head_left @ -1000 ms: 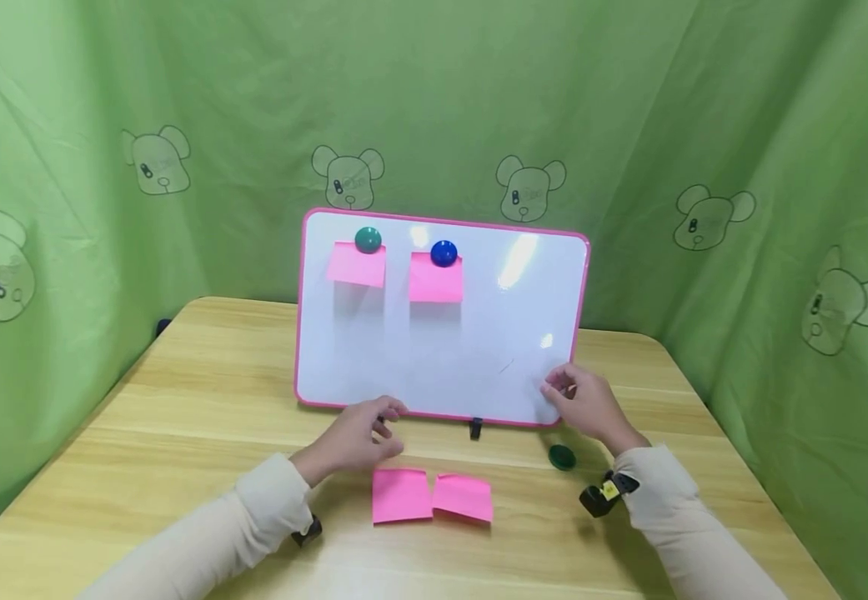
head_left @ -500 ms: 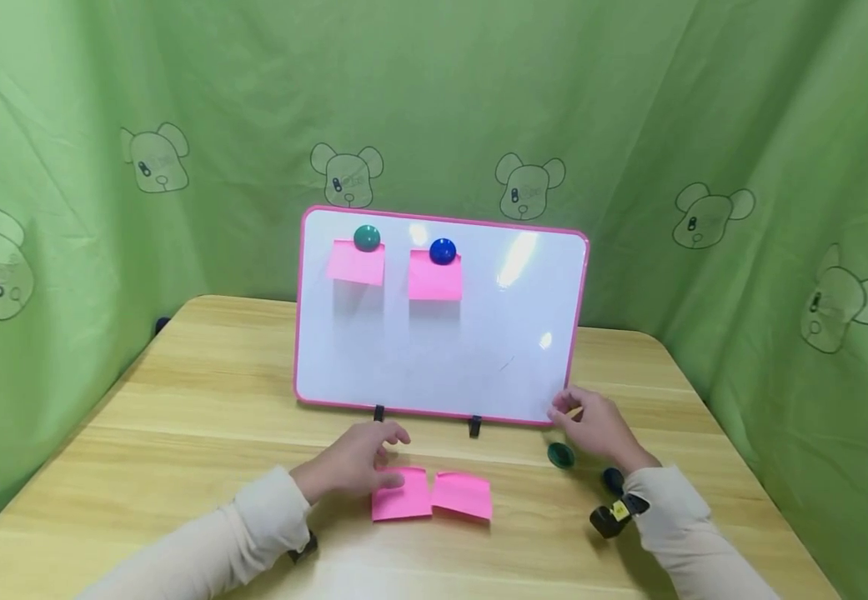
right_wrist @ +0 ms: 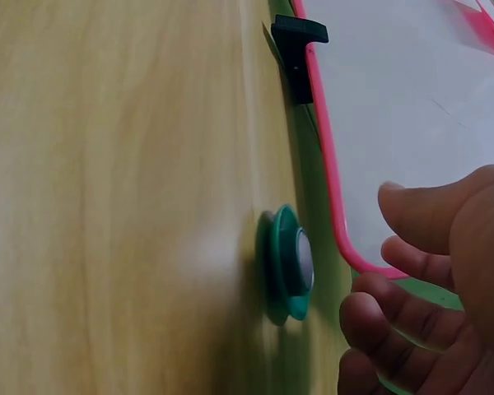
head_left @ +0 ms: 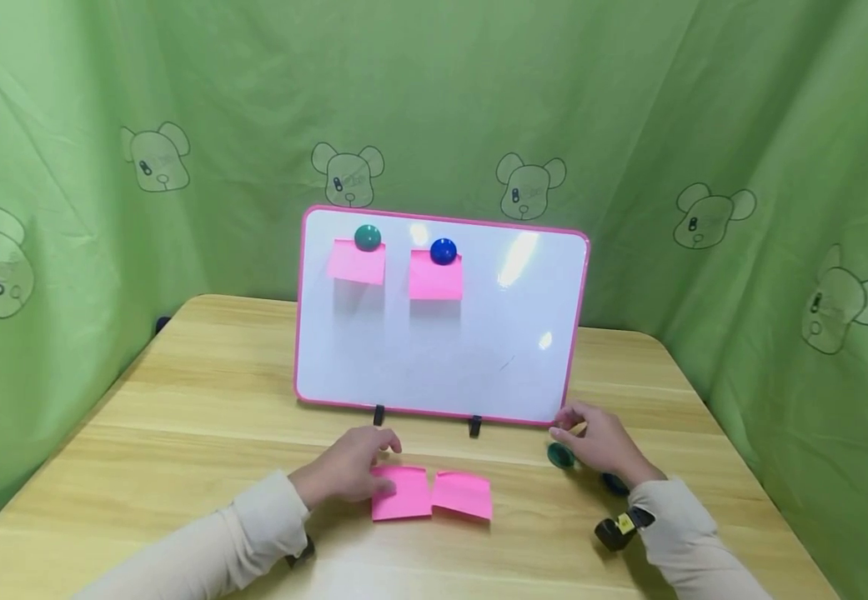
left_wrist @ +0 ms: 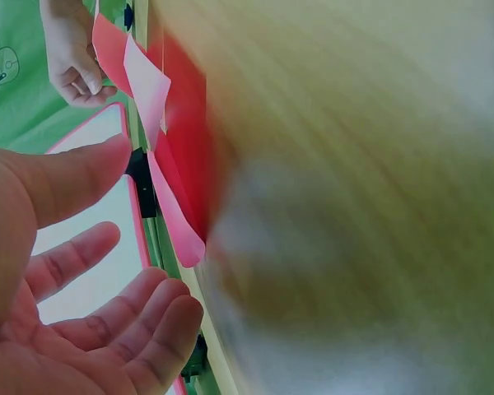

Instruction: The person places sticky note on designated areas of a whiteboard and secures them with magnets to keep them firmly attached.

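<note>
A: ok so what just changed? start with the head view

B: left hand [head_left: 351,467] dropped back from the whiteboard [head_left: 373,358]'s bottom edge, and its thumb now overlaps the left loose note [head_left: 409,500]. right loose note [head_left: 464,495] is just beside it on the table [head_left: 253,358]. right hand [head_left: 599,437] came down by the board's corner, right next to the loose green magnet [head_left: 560,455]. the two pinned notes [head_left: 435,279] haven't budged.

A: left wrist view, has it grabbed anything?

B: nope, fingers spread, thumb well apart, nothing between them. can't tell if it's touching the note.

A: and right wrist?

B: fingers loosely bent, gap between thumb and fingertips, nothing held. magnet's on the table, apart from the fingers.

A: so meaning what?

B: imo both hands are now down by the loose stuff instead of at the board. two notes up, two still on the table.
</note>
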Motion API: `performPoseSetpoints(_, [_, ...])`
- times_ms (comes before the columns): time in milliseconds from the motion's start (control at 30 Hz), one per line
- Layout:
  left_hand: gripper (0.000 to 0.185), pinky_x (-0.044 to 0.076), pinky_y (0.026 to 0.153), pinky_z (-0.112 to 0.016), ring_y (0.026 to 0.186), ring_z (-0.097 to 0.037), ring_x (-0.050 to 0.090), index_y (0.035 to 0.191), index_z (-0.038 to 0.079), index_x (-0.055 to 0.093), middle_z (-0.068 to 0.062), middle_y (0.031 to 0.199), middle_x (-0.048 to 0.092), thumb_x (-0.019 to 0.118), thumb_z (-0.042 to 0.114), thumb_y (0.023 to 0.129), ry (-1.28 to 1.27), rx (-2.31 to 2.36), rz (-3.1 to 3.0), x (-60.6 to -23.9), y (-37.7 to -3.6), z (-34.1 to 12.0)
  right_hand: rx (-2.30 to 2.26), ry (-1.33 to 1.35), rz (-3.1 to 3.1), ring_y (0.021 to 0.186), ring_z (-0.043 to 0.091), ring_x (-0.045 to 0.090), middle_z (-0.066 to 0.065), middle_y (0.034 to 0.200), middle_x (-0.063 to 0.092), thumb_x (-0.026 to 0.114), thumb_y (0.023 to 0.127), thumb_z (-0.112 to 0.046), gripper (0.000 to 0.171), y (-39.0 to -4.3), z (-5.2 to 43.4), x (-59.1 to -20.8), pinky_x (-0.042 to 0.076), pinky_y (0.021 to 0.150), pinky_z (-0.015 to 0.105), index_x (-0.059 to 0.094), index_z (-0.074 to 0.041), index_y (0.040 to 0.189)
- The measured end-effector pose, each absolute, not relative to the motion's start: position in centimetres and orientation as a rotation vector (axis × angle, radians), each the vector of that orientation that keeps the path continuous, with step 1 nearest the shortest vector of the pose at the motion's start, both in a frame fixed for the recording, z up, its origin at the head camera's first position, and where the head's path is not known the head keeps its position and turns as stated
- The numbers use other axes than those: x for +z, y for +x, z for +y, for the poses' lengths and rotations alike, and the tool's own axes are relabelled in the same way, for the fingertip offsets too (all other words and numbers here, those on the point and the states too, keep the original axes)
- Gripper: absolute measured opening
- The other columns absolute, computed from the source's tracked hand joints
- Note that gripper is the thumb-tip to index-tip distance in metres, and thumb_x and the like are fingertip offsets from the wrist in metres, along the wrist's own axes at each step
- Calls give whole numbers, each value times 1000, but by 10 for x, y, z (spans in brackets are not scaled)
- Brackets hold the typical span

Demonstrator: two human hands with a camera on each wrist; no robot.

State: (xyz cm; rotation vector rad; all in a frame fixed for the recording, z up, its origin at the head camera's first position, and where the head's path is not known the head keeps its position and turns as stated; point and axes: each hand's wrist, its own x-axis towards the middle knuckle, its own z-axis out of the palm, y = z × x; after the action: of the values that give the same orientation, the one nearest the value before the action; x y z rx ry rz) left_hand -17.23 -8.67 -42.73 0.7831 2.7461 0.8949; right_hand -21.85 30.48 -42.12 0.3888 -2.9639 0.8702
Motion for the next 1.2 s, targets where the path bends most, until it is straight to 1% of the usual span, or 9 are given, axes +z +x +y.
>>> performPoseSetpoints(200, [36, 49, 72, -33, 81, -18, 53, 101, 9, 62, -5, 93, 59, 84, 16, 73, 767, 877, 2740, -430, -172, -86, 917, 360, -3024, 82, 23, 62, 8, 94, 62, 73, 87, -22, 27, -214, 307, -426, 52, 62, 32, 64, -4, 104])
performPoseSetpoints(333, [31, 48, 69, -31, 78, -16, 51, 91, 12, 61, -4, 92, 59, 85, 15, 71, 761, 864, 2741, -432, -170, -85, 940, 382, -3038, 79, 22, 60, 9, 92, 62, 75, 85, -22, 30, -213, 307, -427, 51, 58, 31, 63, -2, 104])
performPoseSetpoints(433, [30, 47, 68, -30, 76, -14, 49, 87, 13, 61, -3, 90, 59, 85, 15, 70, 769, 845, 2750, -431, -171, -85, 929, 409, -3040, 78, 21, 58, 8, 91, 62, 77, 83, -22, 31, -213, 307, -427, 50, 59, 31, 63, -2, 102])
performPoseSetpoints(633, [28, 47, 70, -31, 77, -14, 49, 84, 14, 61, -2, 87, 58, 85, 14, 68, 797, 819, 2762, -431, -171, -85, 934, 441, -3061, 76, 19, 54, 6, 86, 60, 81, 78, -23, 33, -213, 307, -429, 48, 63, 33, 62, -5, 98])
performPoseSetpoints(767, [26, 46, 69, -31, 76, -14, 48, 81, 15, 62, 0, 84, 56, 85, 13, 68, 799, 811, 2759, -433, -171, -85, 909, 443, -3079, 78, 18, 53, 4, 86, 59, 82, 77, -24, 33, -214, 308, -432, 46, 66, 33, 62, -7, 97])
performPoseSetpoints(900, [23, 44, 68, -29, 74, -13, 45, 80, 15, 64, 2, 78, 53, 84, 13, 69, 807, 789, 2763, -434, -171, -85, 903, 454, -3073, 79, 19, 53, 4, 86, 58, 82, 77, -21, 31, -215, 309, -435, 46, 68, 34, 61, -8, 96])
performPoseSetpoints(1033, [22, 42, 66, -27, 70, -11, 43, 81, 14, 66, 2, 72, 50, 84, 13, 69, 821, 767, 2764, -434, -172, -84, 931, 450, -3066, 77, 19, 52, 4, 85, 57, 82, 77, -19, 29, -215, 308, -435, 45, 66, 34, 62, -8, 96])
performPoseSetpoints(1200, [21, 40, 60, -25, 65, -10, 41, 83, 12, 68, 2, 69, 49, 84, 12, 69, 827, 771, 2742, -433, -173, -83, 950, 435, -3072, 75, 18, 50, 4, 84, 56, 81, 78, -18, 28, -215, 309, -435, 44, 64, 33, 61, -9, 96])
